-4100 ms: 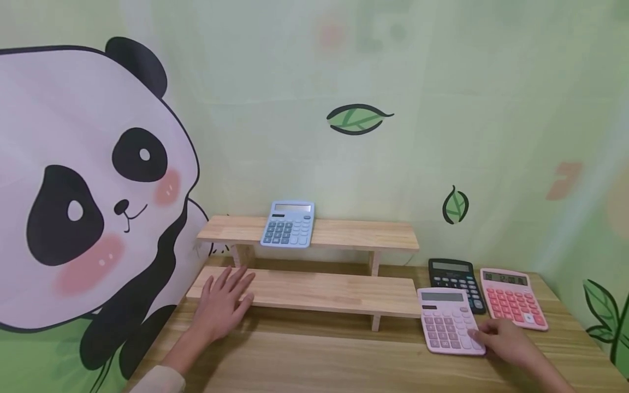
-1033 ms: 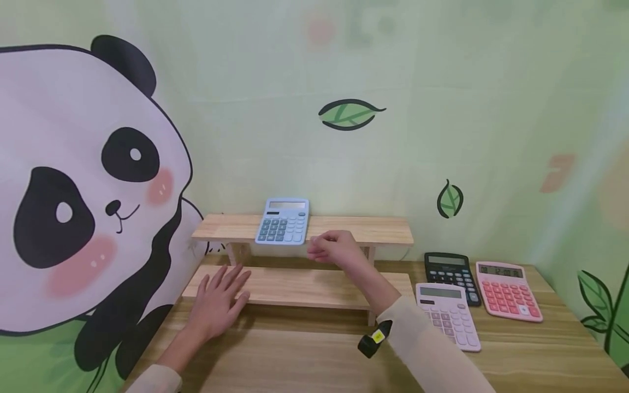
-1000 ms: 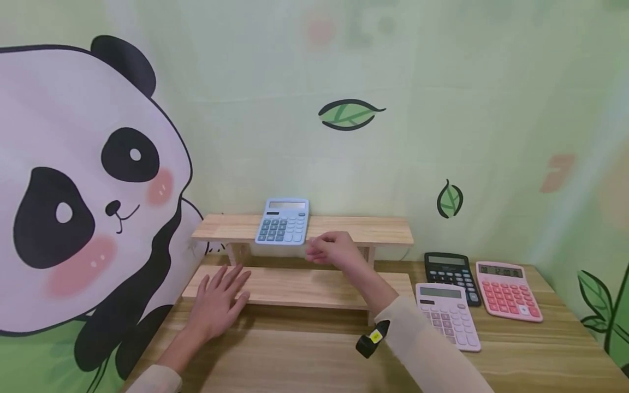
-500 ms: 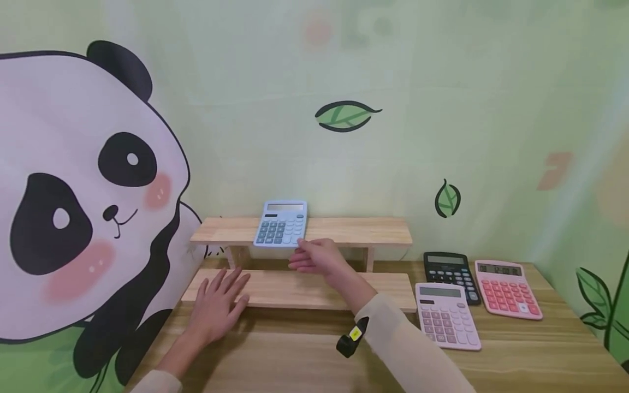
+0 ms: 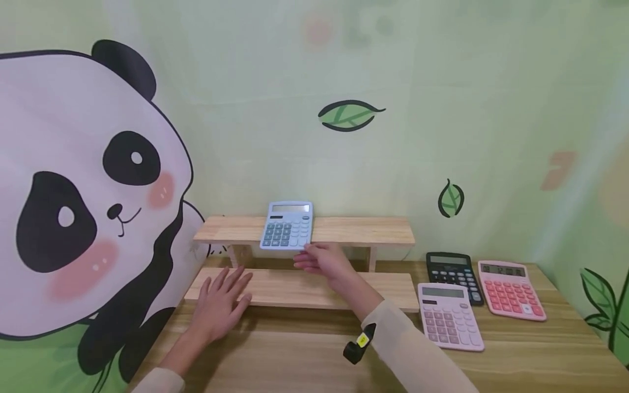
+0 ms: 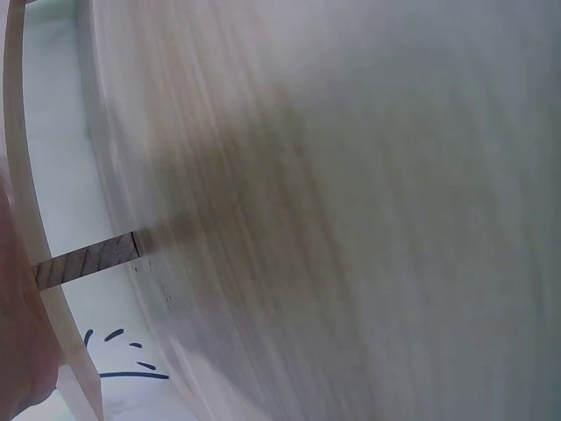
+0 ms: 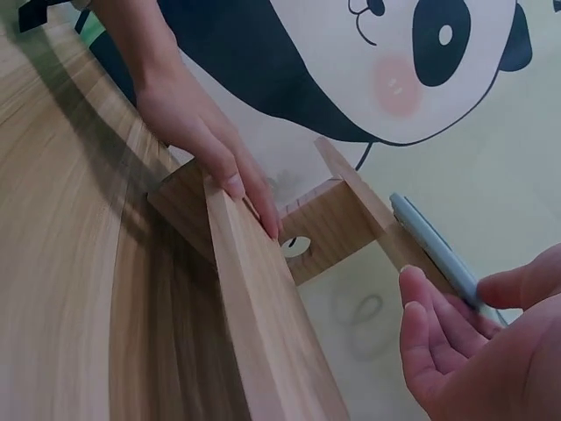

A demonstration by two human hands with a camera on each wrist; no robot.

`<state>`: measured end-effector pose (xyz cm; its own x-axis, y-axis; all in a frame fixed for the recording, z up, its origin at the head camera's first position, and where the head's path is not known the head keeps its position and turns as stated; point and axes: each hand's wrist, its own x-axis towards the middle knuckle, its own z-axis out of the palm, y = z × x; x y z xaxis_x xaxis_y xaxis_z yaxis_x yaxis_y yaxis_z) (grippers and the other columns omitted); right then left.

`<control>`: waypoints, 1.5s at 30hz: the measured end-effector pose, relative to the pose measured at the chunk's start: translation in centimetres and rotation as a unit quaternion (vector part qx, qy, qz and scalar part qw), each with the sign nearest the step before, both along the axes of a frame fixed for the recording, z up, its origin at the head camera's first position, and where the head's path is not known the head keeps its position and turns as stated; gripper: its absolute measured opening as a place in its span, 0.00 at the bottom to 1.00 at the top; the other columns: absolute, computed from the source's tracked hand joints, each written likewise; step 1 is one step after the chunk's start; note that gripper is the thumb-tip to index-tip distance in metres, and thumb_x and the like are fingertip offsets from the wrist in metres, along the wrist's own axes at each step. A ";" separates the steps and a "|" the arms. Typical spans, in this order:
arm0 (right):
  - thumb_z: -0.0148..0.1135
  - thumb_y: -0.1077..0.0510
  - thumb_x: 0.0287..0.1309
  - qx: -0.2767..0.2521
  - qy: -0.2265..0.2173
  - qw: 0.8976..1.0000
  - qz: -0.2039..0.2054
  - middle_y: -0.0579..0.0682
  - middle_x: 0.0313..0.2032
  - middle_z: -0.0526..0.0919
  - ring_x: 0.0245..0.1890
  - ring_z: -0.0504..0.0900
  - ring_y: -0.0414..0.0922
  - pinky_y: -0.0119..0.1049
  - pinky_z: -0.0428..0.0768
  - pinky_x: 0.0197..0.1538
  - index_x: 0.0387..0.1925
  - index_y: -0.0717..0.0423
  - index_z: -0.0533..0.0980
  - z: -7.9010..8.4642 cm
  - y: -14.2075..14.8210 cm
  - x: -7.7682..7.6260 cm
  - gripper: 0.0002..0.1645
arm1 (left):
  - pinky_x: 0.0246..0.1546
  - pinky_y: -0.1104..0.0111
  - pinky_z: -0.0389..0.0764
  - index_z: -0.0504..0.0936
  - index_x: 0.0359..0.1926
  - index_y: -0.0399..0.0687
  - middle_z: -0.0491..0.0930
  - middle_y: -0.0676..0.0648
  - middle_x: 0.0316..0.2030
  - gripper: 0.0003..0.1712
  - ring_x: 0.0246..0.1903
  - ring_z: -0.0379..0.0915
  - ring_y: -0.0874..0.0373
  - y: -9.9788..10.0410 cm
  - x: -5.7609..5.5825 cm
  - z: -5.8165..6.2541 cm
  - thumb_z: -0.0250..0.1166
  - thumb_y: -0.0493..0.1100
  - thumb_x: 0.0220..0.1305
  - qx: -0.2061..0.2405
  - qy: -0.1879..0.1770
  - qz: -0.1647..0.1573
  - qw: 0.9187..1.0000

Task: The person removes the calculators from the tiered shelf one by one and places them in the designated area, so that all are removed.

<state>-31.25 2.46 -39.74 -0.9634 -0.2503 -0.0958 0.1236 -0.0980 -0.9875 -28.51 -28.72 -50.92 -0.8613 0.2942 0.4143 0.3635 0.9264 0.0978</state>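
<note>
A light blue calculator [image 5: 287, 225] lies on the upper shelf [image 5: 363, 230] of a two-tier wooden stand, its lower edge jutting a little past the front. My right hand [image 5: 330, 264] pinches its lower right corner, thumb on top and fingers underneath. The right wrist view shows the calculator [image 7: 438, 254] edge-on, with the thumb against it and the other fingers of the right hand [image 7: 482, 342] below. On the left end of the lower shelf [image 5: 314, 288] rests my left hand [image 5: 218, 303], fingers spread. The left wrist view catches only part of that hand [image 6: 26, 324].
Right of the stand, a lilac-pink calculator [image 5: 449, 316] partly covers a black calculator [image 5: 454, 275]. A coral-pink calculator [image 5: 511, 289] lies beside them on the wooden table [image 5: 295, 360]. Behind stands a green backdrop [image 5: 275, 136] with a printed panda.
My right hand has gone from the lilac-pink calculator to the blue one and taken its corner. The blue calculator has shifted slightly forward and right. My left hand stays on the lower shelf.
</note>
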 end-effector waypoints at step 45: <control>0.56 0.51 0.81 -0.235 -0.118 0.965 -0.008 0.64 0.62 0.83 0.65 0.81 0.60 0.52 0.78 0.68 0.70 0.61 0.74 -0.1 0.7 -0.7 0.26 | 0.73 0.29 0.47 0.70 0.79 0.59 0.61 0.46 0.81 0.35 0.80 0.50 0.36 0.2 0.1 0.2 0.46 0.65 0.82 -0.003 -0.020 0.010 1.000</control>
<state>-31.94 3.13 -39.88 -0.9327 -0.3051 -0.1920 0.3341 -0.5311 -0.7786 -28.38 -28.48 -50.76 -0.8827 0.2791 0.3780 0.3408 0.9341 0.1061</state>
